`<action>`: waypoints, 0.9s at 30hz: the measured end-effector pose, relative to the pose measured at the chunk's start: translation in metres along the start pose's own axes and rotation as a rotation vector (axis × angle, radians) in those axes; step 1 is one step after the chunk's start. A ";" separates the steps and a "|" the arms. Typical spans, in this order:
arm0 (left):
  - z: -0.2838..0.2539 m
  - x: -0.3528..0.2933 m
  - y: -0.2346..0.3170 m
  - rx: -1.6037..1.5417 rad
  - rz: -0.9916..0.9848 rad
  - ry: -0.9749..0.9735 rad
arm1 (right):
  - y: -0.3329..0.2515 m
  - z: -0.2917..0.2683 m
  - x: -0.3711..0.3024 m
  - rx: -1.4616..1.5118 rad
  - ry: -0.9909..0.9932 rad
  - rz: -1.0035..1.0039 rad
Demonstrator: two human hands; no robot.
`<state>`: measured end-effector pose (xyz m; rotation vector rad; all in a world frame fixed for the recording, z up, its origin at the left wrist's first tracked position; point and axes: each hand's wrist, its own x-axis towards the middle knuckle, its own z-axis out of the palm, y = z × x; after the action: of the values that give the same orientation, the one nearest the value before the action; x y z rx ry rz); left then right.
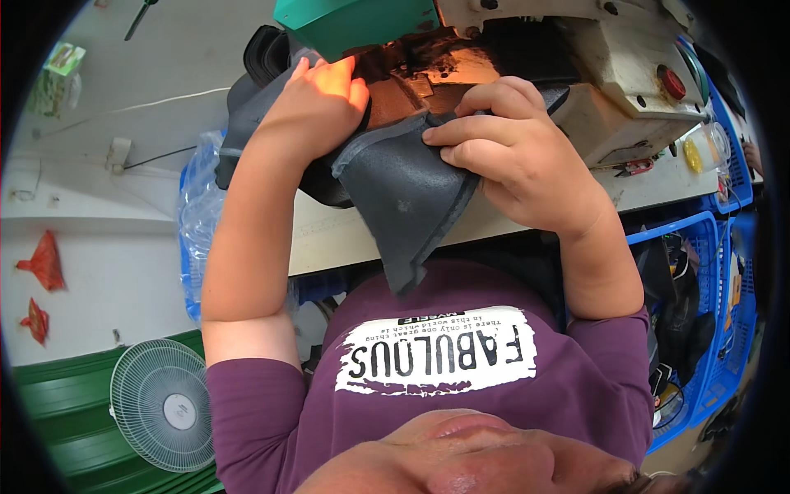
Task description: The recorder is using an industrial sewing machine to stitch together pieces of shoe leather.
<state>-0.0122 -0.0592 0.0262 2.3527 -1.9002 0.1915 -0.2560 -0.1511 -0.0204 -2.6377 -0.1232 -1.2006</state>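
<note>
A dark grey, leather-like panel (403,189) with a raised seam hangs over the near edge of the workbench, its pointed end toward my chest. My right hand (510,140) pinches its upper edge between thumb and fingers, just right of the seam. My left hand (321,107) is closed with bent fingers on the same dark material, close below a green machine cover (358,25); its fingertips are partly hidden. Orange light falls on those fingers and on the machine's worn metal bed (465,66) between both hands. More dark material (247,115) lies beyond my left wrist.
The cream machine body (634,66) with a red knob (671,82) stands at the right. Near it are a clear jar (706,148) and red-handled snips (635,168). Blue baskets (706,239) flank the workbench (329,247). A fan (164,403) stands lower left.
</note>
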 end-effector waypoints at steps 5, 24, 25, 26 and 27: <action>0.005 0.028 -0.021 0.189 0.068 -0.112 | -0.001 0.001 0.016 -0.077 -0.023 0.028; -0.026 0.031 -0.045 -0.284 -0.258 -0.141 | -0.002 0.018 0.026 -0.234 -0.043 0.154; -0.030 0.012 -0.028 -0.275 -0.237 -0.057 | -0.002 0.017 0.025 -0.238 -0.040 0.160; -0.033 -0.012 -0.010 -0.266 -0.216 0.027 | -0.001 0.017 0.025 -0.223 -0.033 0.155; -0.031 -0.026 -0.007 -0.058 -0.003 0.031 | -0.002 0.017 0.025 -0.209 -0.027 0.149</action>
<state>-0.0119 -0.0281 0.0522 2.3015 -1.8627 0.1699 -0.2270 -0.1453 -0.0120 -2.7823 0.2015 -1.1858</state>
